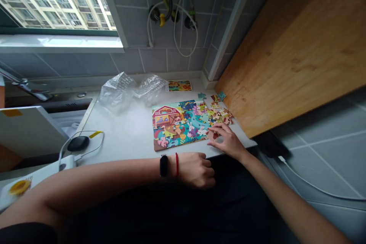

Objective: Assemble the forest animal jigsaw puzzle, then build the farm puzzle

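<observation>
Jigsaw tray (180, 125) w/ farm scene, red barn at its far L corner, sits toward the R end of the white surface (126, 145), its near edge close to the front edge. Loose pcs (220, 115) lie heaped just past the tray's R side, nr the back R corner, w/ two teal pcs (211, 95) slightly apart beyond them, close to the wooden board (286, 49). R hand (228, 143) is at the tray's R edge, fingers (220, 126) curved down at the pcs, grip narrow; can't tell if a pc is actually pinched. L hand (196, 169), w/ black fitness band (164, 166) and red string bracelet (176, 164) at the wrist, lies curled at the front edge, grip closed, nothing visible in it. Picture card (179, 85) sits at the back edge, clear plastic bag (117, 92) beside it. Main risk: pcs nr the R edge could get swept off by a careless R hand movement and drop toward the tiled floor (323, 152), where they'd be easy to lose. Fingers pressing too hard at the tray's R side could also lift or shift seated pcs. Tray's closeness to the front edge means a bump from the L hand could knock it out of line or tip it.
</observation>
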A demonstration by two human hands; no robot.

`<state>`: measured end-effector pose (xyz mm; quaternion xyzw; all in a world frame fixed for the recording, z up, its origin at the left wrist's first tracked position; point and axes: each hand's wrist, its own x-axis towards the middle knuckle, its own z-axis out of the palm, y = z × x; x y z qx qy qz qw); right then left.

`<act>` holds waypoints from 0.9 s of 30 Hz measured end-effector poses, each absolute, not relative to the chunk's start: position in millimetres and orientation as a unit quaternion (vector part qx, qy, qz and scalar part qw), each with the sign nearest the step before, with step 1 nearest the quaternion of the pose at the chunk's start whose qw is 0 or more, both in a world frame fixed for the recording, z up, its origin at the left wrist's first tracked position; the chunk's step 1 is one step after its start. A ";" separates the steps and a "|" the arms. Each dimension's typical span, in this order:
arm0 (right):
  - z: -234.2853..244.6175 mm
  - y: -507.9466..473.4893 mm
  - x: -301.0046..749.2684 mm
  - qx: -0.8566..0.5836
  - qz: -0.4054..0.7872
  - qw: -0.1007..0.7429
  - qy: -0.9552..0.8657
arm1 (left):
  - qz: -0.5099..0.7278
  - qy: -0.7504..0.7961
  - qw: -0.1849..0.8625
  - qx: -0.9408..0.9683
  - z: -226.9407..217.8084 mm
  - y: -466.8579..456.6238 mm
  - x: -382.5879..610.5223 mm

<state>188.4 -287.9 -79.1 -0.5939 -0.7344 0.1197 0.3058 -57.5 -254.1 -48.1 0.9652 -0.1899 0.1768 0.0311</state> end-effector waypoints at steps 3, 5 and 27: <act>-76.3 -280.8 175.4 -0.569 0.125 0.320 -0.747 | 0.199 -0.181 0.017 0.963 -55.3 -243.1 -55.4; -74.0 -272.9 164.8 -0.557 0.131 0.324 -0.754 | 0.213 -0.166 0.012 0.963 -57.9 -236.1 -57.1; -103.4 -231.1 119.3 -0.554 -0.036 0.406 -0.726 | 0.374 0.089 0.106 0.917 -93.2 -152.5 -114.1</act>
